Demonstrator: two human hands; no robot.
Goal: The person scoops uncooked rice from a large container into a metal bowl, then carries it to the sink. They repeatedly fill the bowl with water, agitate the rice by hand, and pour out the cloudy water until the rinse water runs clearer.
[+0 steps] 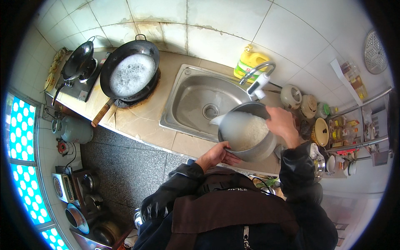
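Observation:
A round metal pot (261, 151) is tilted over the near right edge of the stainless steel sink (193, 103). Wet white rice (254, 129) lies inside it under cloudy water, and whitish liquid (217, 120) spills from its left rim into the basin. My right hand (282, 123) grips the pot's far right rim. My left hand (220, 154) holds the near left rim, its fingers spread under the side. Above the sink's right end stands the chrome tap (257, 70); a yellow detergent bottle (250, 64) is behind it.
Left of the sink, a large black wok (106, 72) with foamy white liquid sits on a burner, its wooden handle (102, 113) jutting over the counter edge. A smaller wok (78, 61) rests farther left. Lidded jars (307, 106) and a yellow enamel lid (320, 132) stand to the right.

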